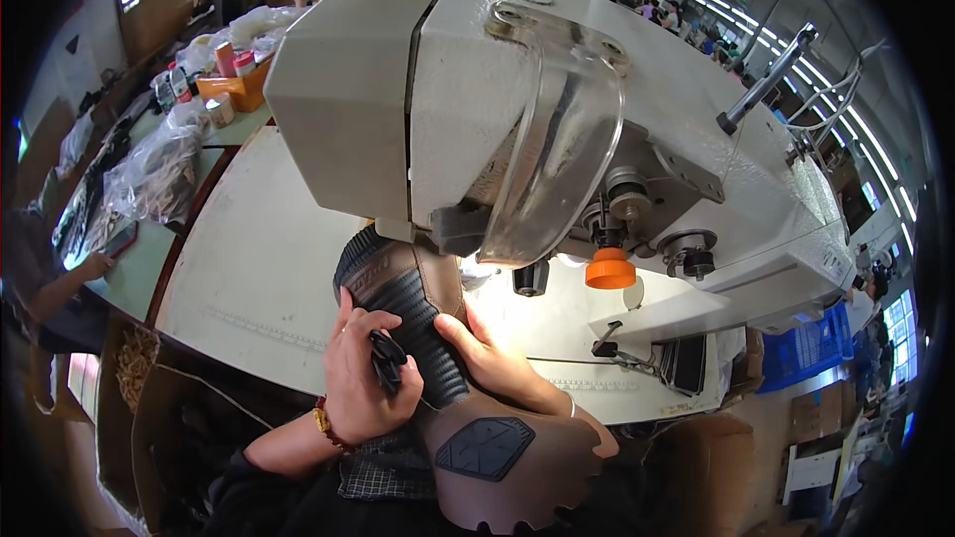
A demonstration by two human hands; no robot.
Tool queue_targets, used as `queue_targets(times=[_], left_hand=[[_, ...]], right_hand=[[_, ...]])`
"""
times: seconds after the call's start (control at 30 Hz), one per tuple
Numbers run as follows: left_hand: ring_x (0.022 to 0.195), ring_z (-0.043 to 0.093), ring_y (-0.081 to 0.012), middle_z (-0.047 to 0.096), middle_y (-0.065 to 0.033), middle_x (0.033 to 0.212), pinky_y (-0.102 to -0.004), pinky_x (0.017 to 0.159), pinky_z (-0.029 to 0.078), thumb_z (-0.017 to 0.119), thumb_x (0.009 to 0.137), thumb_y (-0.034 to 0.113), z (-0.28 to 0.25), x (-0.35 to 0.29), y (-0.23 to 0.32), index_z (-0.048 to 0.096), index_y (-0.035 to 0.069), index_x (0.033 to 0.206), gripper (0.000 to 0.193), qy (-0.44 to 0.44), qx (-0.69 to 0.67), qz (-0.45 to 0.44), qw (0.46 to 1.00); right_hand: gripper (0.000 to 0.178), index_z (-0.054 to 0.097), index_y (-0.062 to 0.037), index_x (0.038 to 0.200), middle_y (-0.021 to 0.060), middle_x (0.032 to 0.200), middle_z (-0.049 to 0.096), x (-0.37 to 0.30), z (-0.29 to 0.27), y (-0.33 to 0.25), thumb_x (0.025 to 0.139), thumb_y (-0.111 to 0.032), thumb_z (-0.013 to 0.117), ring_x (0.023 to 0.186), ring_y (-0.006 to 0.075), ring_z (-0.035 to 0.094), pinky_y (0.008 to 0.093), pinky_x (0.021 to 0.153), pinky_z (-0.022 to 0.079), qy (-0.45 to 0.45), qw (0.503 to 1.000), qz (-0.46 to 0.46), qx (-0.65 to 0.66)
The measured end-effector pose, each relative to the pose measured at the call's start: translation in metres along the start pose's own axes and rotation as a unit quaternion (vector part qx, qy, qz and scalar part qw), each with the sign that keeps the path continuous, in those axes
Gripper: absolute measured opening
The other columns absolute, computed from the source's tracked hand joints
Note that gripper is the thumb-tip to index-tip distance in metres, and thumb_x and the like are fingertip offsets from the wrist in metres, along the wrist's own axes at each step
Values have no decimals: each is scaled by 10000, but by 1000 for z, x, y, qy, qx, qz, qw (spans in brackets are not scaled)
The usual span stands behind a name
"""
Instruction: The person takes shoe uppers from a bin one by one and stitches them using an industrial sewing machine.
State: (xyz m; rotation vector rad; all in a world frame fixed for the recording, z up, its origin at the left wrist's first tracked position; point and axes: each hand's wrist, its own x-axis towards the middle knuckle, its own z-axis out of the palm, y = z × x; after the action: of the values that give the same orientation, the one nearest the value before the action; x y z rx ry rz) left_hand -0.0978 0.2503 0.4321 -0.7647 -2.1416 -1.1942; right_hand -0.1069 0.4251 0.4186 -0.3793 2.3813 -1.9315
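Observation:
A brown boot upper (552,452) with a black ribbed panel (423,338) and a black patch slants up from my lap. Its far end lies under the head of a large off-white sewing machine (468,89), where the needle area is hidden. My left hand (363,368) is closed around a small black tool (386,353), whose working end I cannot see. The index finger of that hand touches the ribbed panel's left edge. My right hand (497,358) grips the upper's right side, thumb on top and the other fingers mostly hidden behind it.
An orange knob (610,268) and a clear guard (557,159) hang from the machine over the white table (239,249). At left, plastic bags (154,179) and an orange box (234,89) sit on a green bench. A person's hand (96,266) is beside that bench.

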Motion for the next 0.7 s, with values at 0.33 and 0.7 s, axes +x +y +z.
queue_targets(times=[0.33,0.7], left_hand=[[617,501,-275,477,-103,747,-617,1016,272,589,680,89,-1,2,3,467,-21,1025,382,-22,11,7,1000],[662,533,-261,515,-107,826,-609,1030,247,672,761,233,8,-2,37,431,-29,1100,492,-37,97,21,994]], right_hand=[[294,535,27,856,103,702,552,-1,2,5,915,-257,583,643,155,485,313,617,428,56,995,26,76],[319,555,12,1166,40,964,652,7,-49,9,951,-222,527,850,67,582,233,746,475,-151,971,160,93]])
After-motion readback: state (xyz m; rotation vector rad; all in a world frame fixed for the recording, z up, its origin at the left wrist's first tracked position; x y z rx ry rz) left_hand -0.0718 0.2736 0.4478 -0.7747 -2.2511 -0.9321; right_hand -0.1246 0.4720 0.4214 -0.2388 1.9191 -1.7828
